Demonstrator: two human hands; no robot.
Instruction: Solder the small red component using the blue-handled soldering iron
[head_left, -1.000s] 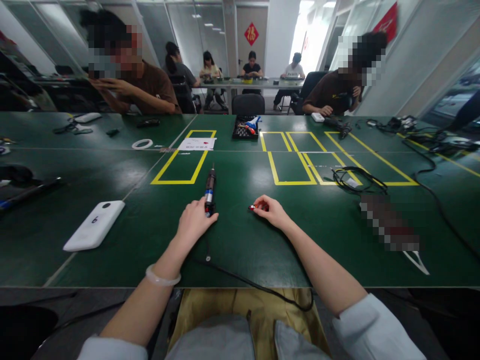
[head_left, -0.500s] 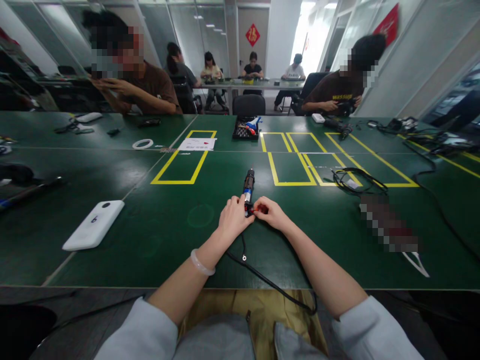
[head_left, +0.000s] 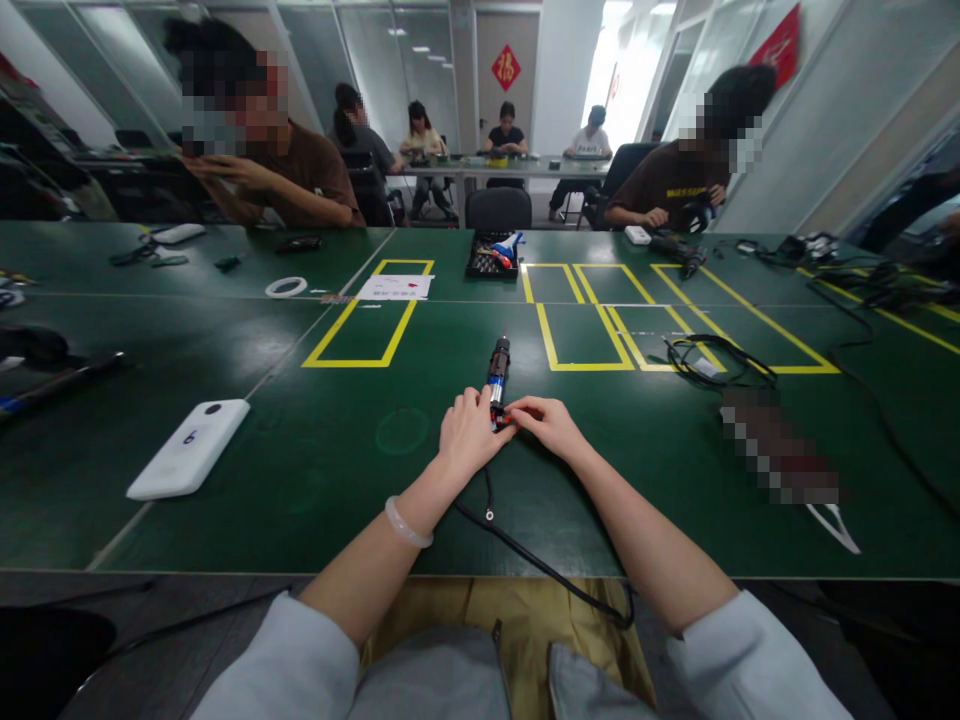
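Note:
My left hand (head_left: 469, 432) is closed around the near end of an opened electric screwdriver (head_left: 498, 362), which lies on the green table pointing away from me. Its casing is off there, showing a silver and blue motor section below a black front with a thin tip. My right hand (head_left: 551, 425) pinches at red wiring (head_left: 502, 419) by the rear end, close to my left fingertips. Fingers partly hide those small parts. A black cord (head_left: 536, 560) runs from beneath my hands over the table's front edge, and a short black lead ends in a ring terminal (head_left: 489, 515).
A white case marked 6 (head_left: 191, 448) lies to the left. On the right are a coiled black cable (head_left: 720, 365) and a blurred dark object (head_left: 784, 450) with a white strap. Farther back stands a black tray (head_left: 491, 262) of tools. Several co-workers sit beyond.
My right fingers have straightened a little from a curled pinch, still at the red wiring. My left hand and the screwdriver stay in place. The right-hand co-worker's hands have shifted.

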